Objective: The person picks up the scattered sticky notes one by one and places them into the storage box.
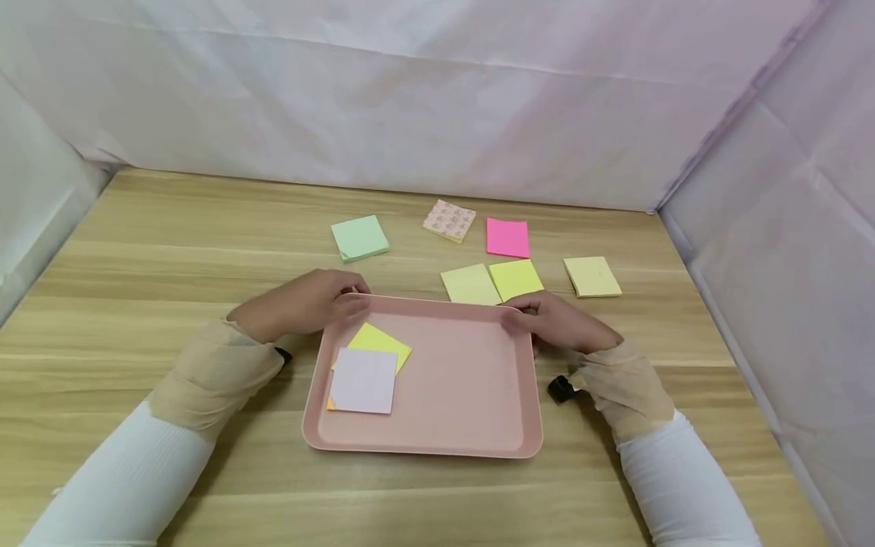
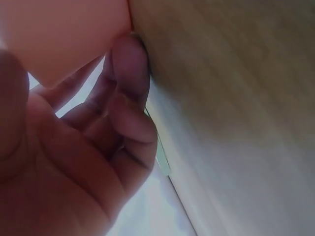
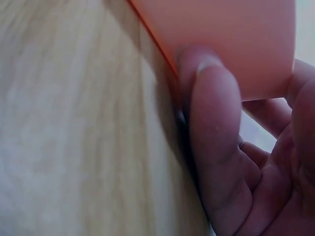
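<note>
From my remote seat I look down on a wood-grain surface (image 1: 171, 220). At its near middle is the pink rectangular tray (image 1: 458, 387). My left grip (image 1: 304, 304) holds the tray's far left corner; my right grip (image 1: 563, 323) holds the far right one. The wrist views are blurred, so I can't be sure whether the tray's underside touches the surface. Inside, at the left, a pale lavender note pad (image 1: 364, 380) overlaps a yellow note (image 1: 377, 339). Beyond the tray lie a mint-green pad (image 1: 360, 237), a patterned pad (image 1: 450, 219), a hot-pink pad (image 1: 507, 238), a pale-yellow pad (image 1: 472, 284) beside a bright-yellow pad (image 1: 516, 278), and, farthest right, a cream pad (image 1: 592, 276).
</note>
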